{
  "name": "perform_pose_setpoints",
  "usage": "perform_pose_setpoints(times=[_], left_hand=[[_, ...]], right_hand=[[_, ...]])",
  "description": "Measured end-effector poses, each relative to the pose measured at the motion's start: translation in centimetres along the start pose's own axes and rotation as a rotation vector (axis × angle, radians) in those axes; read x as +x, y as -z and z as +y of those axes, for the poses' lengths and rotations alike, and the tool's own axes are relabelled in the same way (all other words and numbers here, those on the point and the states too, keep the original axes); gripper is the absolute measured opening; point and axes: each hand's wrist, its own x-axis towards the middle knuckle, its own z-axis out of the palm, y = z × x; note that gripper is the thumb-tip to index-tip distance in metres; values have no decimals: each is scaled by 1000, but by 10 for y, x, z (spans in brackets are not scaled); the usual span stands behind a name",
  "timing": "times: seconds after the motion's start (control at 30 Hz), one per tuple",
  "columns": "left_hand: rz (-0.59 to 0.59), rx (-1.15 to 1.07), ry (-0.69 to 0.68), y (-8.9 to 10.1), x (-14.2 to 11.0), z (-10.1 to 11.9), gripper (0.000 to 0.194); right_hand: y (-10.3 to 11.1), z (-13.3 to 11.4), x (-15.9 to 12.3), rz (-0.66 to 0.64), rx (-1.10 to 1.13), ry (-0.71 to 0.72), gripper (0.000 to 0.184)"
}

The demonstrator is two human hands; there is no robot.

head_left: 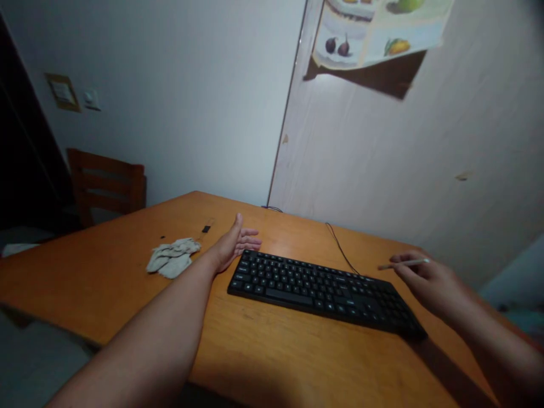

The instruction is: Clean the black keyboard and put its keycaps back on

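Observation:
A black computer keyboard [293, 277] lies at a slant on the wooden table, its cable [340, 247] running back toward the wall. My left hand [238, 243] is at its far left corner, thumb up and fingers stretched out, with nothing in it. Whether that hand touches the keyboard's edge I cannot tell. Off the keyboard's right end, my right hand [425, 280] pinches a thin, pale, pen-like stick [403, 264], held nearly level. The stick's exact kind is too blurred to make out. Left of my left forearm sits a crumpled grey-beige cloth [173, 258].
Behind the cloth is a small black item [206, 229] with a thin loop. A tiny dark piece [162, 237] lies nearby. The table [255, 340] meets the wall at the back. A wooden chair [106, 181] stands at the left, and painted fruit pictures [382, 39] hang above.

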Motion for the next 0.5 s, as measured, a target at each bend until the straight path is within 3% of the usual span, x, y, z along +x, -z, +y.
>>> perform_pose_setpoints(times=[0.17, 0.37, 0.5], left_hand=[[-2, -3, 14, -2, 0, -2, 96], [-13, -12, -1, -4, -1, -2, 96], [-8, -19, 19, -7, -3, 0, 99]], right_hand=[[-24, -72, -4, -197, 350, -15, 38], [-47, -161, -11, -426, 687, 22, 31], [-68, -200, -10, -520, 779, 99, 28]])
